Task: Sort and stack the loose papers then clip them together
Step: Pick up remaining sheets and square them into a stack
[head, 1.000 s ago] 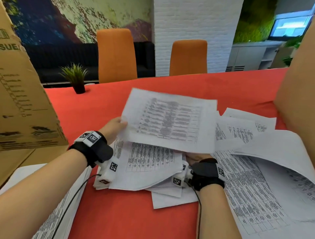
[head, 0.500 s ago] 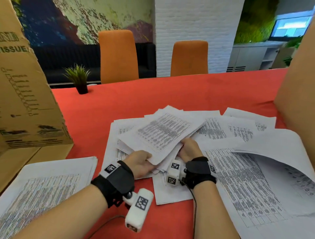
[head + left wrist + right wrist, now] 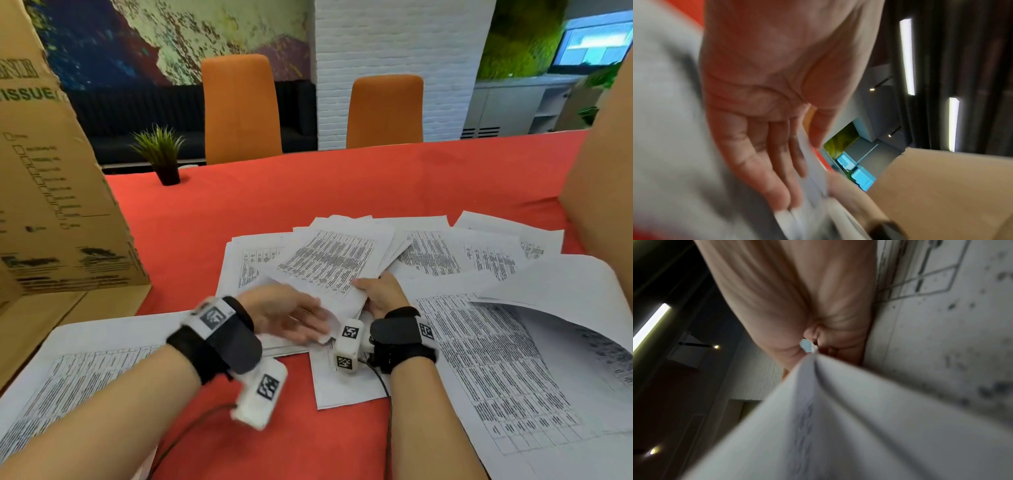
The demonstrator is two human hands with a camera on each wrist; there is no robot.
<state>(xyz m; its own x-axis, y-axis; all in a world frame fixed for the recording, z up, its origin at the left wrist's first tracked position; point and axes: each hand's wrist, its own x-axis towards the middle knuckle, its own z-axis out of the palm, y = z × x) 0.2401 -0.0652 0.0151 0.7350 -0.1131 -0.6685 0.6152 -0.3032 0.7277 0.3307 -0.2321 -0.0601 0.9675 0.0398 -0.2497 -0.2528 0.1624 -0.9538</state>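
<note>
Right hand (image 3: pixel 378 294) pinching the near edge of a loose bundle of white printed paper sheets (image 3: pixel 329 263), lifted just above the red tablecloth (image 3: pixel 308 192). Left hand (image 3: pixel 287 317), blurred, fingers straight, flat against the bundle's near-left edge. More printed sheets (image 3: pixel 496 359) spread right of both hands.

Head camera looking forward and down from above my hands at the counter (image 3: pixel 342 178), left wrist camera close along my left palm (image 3: pixel 764 78), facing upward, right wrist camera pressed near my right palm (image 3: pixel 797 296), all three sharing the papers (image 3: pixel 329 263) between my hands
</note>
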